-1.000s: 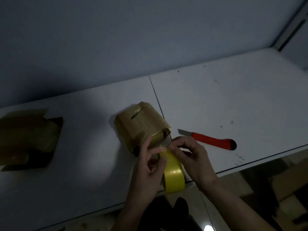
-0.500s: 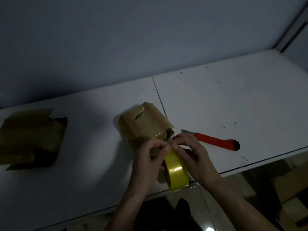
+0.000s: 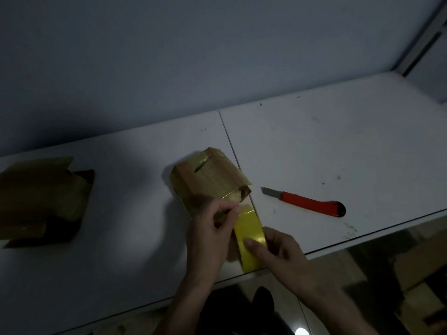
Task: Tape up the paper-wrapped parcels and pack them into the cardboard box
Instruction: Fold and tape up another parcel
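Observation:
A brown paper-wrapped parcel (image 3: 208, 177), shiny with tape, sits on the white table (image 3: 338, 141) at the middle. Just in front of it is a yellow roll of tape (image 3: 249, 234). My left hand (image 3: 210, 233) pinches the tape's free end at the top of the roll, close to the parcel's near corner. My right hand (image 3: 283, 255) grips the roll from the right, thumb across its outer face. A second taped brown parcel (image 3: 41, 201) lies at the far left of the table.
A red-handled utility knife (image 3: 307, 201) with its blade out lies to the right of the parcel. The table's front edge runs just below my hands. A grey wall stands behind the table. Dim cardboard shapes (image 3: 416, 274) show on the floor at the lower right.
My right hand has slid from the top of the roll down to its lower right side. The left hand now pinches the tape end alone. The roll has tipped toward me.

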